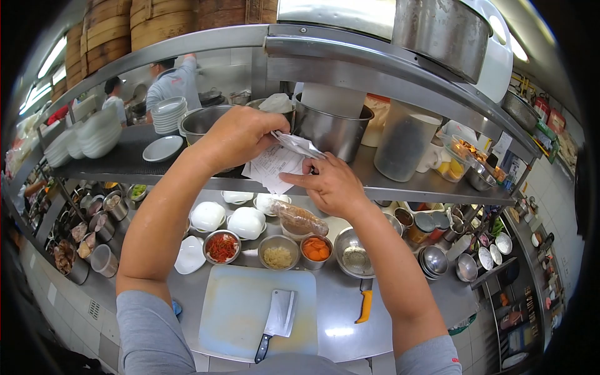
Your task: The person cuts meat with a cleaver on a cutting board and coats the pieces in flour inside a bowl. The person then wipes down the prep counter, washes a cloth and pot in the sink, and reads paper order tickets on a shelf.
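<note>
Both hands are raised at the front of the steel shelf, around a bunch of white paper slips (pixel 273 164) with printing on them. My left hand (pixel 249 133) pinches the top of the slips between thumb and fingers. From the other side my right hand (pixel 331 181) grips the slips' right edge, its index finger stretched over the paper. Behind the slips stands a deep steel pot (pixel 331 128). Below them, white lidded bowls (pixel 246 222) and a wrapped brown item (pixel 299 219) rest on the counter.
A cleaver (pixel 280 314) lies on the cutting board (pixel 219 312), with a yellow-handled knife (pixel 364 304) to its right. Bowls of red strips (pixel 222 247), pale bits (pixel 277 257) and orange slices (pixel 316 249) stand behind. Two people (pixel 172 87) are beyond the shelf.
</note>
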Action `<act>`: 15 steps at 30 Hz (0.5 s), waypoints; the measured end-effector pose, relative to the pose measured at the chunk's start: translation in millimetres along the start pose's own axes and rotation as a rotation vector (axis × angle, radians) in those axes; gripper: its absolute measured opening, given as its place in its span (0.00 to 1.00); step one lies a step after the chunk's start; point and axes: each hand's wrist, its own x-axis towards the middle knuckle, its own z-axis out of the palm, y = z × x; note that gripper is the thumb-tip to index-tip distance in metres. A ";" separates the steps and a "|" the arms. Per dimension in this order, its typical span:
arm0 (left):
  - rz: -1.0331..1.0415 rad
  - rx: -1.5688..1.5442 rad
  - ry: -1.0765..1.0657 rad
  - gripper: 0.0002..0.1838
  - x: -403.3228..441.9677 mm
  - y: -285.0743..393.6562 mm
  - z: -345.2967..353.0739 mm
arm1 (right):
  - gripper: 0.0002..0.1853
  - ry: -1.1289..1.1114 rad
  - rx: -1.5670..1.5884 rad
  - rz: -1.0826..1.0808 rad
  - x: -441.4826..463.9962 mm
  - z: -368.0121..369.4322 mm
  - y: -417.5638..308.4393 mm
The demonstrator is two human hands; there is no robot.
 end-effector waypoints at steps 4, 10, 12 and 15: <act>0.006 0.018 0.011 0.12 0.1 -2.3 3.1 | 0.28 0.059 0.046 -0.038 -0.4 1.9 1.8; -0.043 0.025 0.001 0.19 -0.6 2.1 6.0 | 0.28 0.046 0.061 -0.024 -1.1 1.9 1.9; -0.079 0.014 0.017 0.22 -1.8 5.0 9.4 | 0.28 0.041 0.065 -0.016 -1.1 1.9 1.7; -0.031 0.067 0.128 0.28 -4.8 5.8 16.1 | 0.28 0.055 0.058 -0.018 -1.2 2.0 1.4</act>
